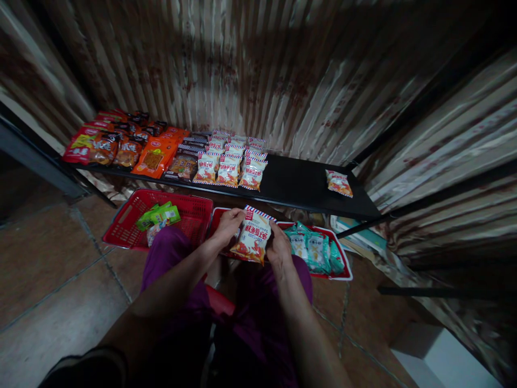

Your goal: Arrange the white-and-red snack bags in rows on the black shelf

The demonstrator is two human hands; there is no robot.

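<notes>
Between my two hands is a white and orange snack bag (253,235) with a striped top edge and red lettering, its front facing up at me. My left hand (230,223) pinches its upper left side. Along the right side, my right hand (279,245) grips the same bag. Behind it, on the black shelf (297,175), stand rows of matching snack bags (229,171). One more such bag (339,183) lies alone near the shelf's right end. Beneath the held bag is a red basket (218,214), mostly hidden by my hands and the bag.
Orange and red snack packets (153,155) and brown ones (181,161) fill the shelf's left part. A red basket (194,215) at left holds green packets (161,214); another basket (346,269) at right holds teal bags (317,250). A white box (456,355) sits on the floor.
</notes>
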